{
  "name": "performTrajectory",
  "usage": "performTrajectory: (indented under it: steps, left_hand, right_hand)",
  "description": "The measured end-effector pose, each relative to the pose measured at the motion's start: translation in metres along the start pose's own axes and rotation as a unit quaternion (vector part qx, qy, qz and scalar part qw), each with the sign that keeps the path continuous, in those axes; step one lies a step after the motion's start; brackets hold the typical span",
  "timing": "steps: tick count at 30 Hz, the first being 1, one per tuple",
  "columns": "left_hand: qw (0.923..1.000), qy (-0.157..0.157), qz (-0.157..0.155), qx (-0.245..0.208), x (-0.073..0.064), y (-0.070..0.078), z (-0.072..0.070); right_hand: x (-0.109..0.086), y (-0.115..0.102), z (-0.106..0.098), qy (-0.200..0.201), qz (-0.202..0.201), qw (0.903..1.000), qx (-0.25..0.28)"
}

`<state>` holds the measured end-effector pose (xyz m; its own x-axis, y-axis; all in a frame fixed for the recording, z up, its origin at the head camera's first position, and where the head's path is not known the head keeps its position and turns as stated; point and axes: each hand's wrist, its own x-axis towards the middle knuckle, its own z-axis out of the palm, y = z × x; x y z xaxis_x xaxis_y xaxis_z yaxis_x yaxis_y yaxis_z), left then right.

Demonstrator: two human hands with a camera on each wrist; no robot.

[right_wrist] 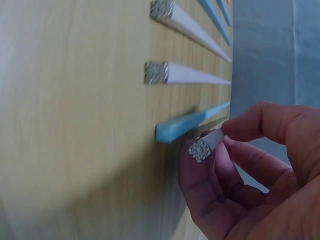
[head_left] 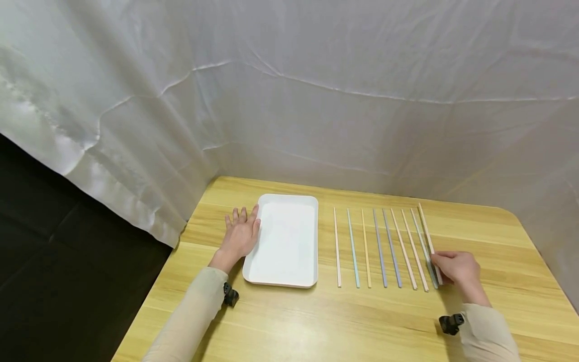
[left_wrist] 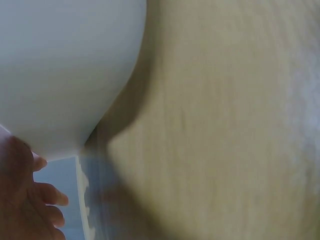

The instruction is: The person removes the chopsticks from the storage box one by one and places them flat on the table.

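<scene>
My right hand (head_left: 460,269) pinches the near end of a pale pinkish chopstick (head_left: 424,222) between thumb and fingers. Its square, silver-patterned end (right_wrist: 201,150) pokes out of the grip in the right wrist view. Right beside it lies a light blue-green chopstick (right_wrist: 182,126), the closest in a row of several on the table. Fingers spread, my left hand (head_left: 241,234) rests against the left rim of a white rectangular tray (head_left: 312,241). Nothing lies inside that tray. In the left wrist view, the tray's outer wall (left_wrist: 65,85) hides part of the thumb side.
Pink, blue, yellow and violet chopsticks, among them a yellow one (head_left: 366,246) and a violet one (head_left: 380,246), lie roughly parallel to the tray's right. The wooden table (head_left: 289,322) ends at a pale curtain (head_left: 316,130) behind and on the left.
</scene>
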<state>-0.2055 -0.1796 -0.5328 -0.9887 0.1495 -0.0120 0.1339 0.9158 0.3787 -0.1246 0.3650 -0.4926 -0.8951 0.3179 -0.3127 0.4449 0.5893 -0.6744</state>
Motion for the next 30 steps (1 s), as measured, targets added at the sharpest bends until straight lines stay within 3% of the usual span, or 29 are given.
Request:
performTrajectory:
  steps: [11, 21, 30]
  left_hand:
    - [1.0000, 0.000, 0.000, -0.003, 0.0003, -0.0007, -0.0006]
    - [1.0000, -0.007, -0.004, 0.003, 0.0016, -0.0023, -0.0003]
    - [0.9990, -0.002, 0.009, 0.045, 0.0039, -0.0014, -0.0088]
  right_hand:
    - [-0.0017, 0.0044, -0.0016, 0.042, -0.010, 0.9969, -0.066]
    - [-0.0050, 0.0072, 0.0022, 0.054, -0.004, 0.9943, -0.092]
    - [-0.0022, 0.0068, -0.0001, 0.065, -0.017, 0.9923, -0.104]
